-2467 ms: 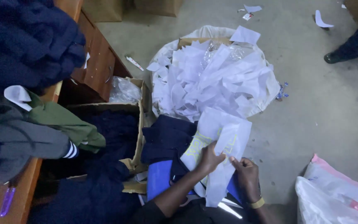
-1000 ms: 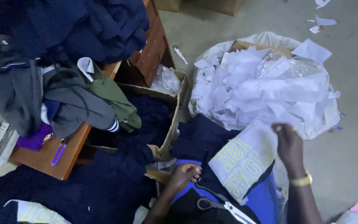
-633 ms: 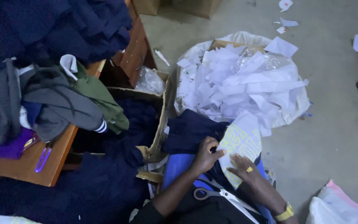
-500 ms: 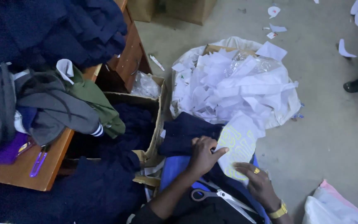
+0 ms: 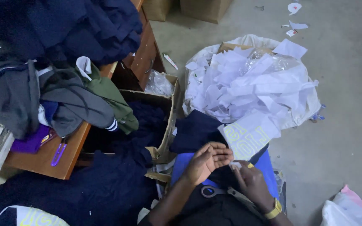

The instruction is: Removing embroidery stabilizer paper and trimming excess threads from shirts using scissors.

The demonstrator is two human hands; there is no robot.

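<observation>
My hands have let the printed sheet (image 5: pixel 248 136) drop; it lies just beyond my open left hand (image 5: pixel 208 159), while my right hand (image 5: pixel 248 180) pinches a scrap (image 5: pixel 234 165).

Grey concrete floor (image 5: pixel 348 125), a white sack (image 5: pixel 311 104) heaped with paper offcuts, an open cardboard box (image 5: pixel 170 125) of dark cloth, stray paper scraps (image 5: pixel 294 8), a wooden desk (image 5: pixel 42 159) piled with clothes (image 5: pixel 63 100), purple scissors (image 5: pixel 58 152) near its edge
</observation>
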